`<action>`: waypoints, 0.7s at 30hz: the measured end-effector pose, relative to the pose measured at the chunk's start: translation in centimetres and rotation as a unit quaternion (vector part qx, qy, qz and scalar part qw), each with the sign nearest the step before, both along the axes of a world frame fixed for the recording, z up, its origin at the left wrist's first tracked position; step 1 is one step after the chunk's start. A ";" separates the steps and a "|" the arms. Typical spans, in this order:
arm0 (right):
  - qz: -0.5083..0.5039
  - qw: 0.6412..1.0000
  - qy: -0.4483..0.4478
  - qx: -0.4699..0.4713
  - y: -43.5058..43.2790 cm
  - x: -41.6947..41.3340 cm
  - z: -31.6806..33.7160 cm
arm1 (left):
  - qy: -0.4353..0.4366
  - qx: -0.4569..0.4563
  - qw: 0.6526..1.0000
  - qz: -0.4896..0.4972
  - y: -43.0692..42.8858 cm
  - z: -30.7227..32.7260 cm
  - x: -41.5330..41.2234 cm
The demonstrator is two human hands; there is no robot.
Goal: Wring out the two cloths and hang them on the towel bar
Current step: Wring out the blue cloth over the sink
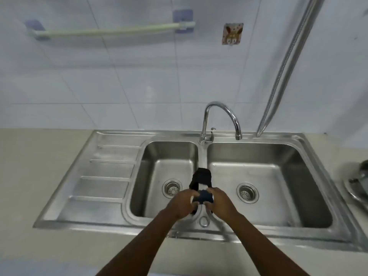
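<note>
Head view: left hand (184,204) & right hand (220,202) grip dark cloth (202,179) tight (over sink divider (202,156)).

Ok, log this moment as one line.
left hand + right hand: gripping dark cloth | over sink divider | towel bar: bare

Both bare forearms reach forward from the bottom edge, converging; left hand (184,203) and right hand (219,202) sit close together, knuckles up, fingers curled in a closed grip; thumbs turned inward, nearly meeting.
</note>
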State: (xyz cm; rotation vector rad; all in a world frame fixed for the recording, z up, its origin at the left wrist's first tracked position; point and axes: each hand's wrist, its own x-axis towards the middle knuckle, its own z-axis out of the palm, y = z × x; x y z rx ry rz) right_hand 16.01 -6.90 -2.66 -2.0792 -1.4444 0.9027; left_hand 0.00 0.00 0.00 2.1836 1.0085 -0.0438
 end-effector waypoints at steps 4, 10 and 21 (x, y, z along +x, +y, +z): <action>0.021 0.999 -0.014 -0.021 1.5 0.4 -1.7 | 0.001 -0.013 0.999 0.037 0.5 -0.6 0.8; 0.000 0.999 -0.043 -0.019 2.3 -1.0 -3.9 | -0.013 -0.033 0.998 0.060 1.4 -1.6 0.1; -0.076 0.996 0.011 0.051 5.0 -0.4 2.7 | -0.087 -0.114 0.989 0.034 4.7 0.0 -2.3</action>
